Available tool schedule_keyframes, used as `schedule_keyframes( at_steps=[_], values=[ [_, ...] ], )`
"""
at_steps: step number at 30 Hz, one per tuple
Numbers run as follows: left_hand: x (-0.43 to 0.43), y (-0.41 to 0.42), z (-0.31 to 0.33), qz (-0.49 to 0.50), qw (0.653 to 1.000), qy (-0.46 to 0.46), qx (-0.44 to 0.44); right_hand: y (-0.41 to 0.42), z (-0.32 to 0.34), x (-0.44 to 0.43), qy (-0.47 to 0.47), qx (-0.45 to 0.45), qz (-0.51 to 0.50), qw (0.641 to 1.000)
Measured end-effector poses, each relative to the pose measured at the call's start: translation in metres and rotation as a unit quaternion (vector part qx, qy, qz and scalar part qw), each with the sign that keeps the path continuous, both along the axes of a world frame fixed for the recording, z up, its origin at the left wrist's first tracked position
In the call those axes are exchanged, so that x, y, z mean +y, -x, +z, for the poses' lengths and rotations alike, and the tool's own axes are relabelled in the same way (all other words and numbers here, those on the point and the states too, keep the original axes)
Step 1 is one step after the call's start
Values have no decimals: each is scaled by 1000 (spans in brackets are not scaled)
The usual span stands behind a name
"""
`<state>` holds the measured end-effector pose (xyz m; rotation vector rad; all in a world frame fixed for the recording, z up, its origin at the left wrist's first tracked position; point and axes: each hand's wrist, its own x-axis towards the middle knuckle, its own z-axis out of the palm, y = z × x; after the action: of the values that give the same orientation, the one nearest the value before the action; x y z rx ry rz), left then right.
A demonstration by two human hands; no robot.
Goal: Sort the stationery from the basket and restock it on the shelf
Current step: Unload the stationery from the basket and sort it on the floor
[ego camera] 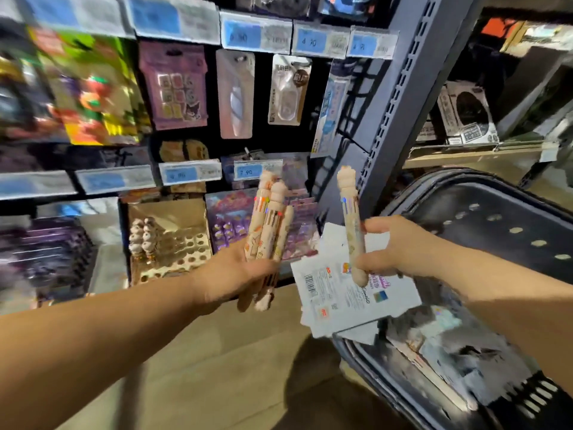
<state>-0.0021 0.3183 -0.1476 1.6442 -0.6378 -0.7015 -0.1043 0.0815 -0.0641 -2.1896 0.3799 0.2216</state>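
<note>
My left hand (238, 274) grips a bundle of several fat beige multicolour pens (269, 225), their tops pointing up in front of the shelf. My right hand (393, 246) pinches a single matching pen (352, 225) upright, a little to the right of the bundle. Under that hand lie white packets (341, 302) with barcodes, sticking out over the rim of the dark basket (496, 218). On the lower shelf stands a cardboard pen display (173, 243) with round holes, a few similar pens standing in its left side.
Shelves with blue price tags (248, 172) and hanging stationery packs (173, 85) fill the left and centre. A grey perforated upright post (390, 97) separates them from another shelf bay at right. Brown floor lies below my arms.
</note>
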Motion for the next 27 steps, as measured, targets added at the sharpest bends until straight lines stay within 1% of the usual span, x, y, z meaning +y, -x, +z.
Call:
schedule_keyframes(
  at_steps=[4,7,12,15,20,24,27],
  values=[
    [43,-8,-36,90,993,31,68,-33,-33,47,-4,66,47,997],
    [69,-7,-68,125,985,41,112,-47,-70,77,-2,100,74,992],
    [95,4,-118,163,969,43,183,-57,-127,119,70,161,127,976],
    [104,7,-143,163,963,5,212,-62,-155,141,60,191,146,969],
    [115,4,-175,202,944,-45,258,-74,-189,164,50,212,166,962],
    [118,3,-186,208,934,-57,285,-85,-205,170,50,238,168,955],
    [118,2,-192,219,931,-58,285,-92,-213,173,60,252,182,949]
  ],
)
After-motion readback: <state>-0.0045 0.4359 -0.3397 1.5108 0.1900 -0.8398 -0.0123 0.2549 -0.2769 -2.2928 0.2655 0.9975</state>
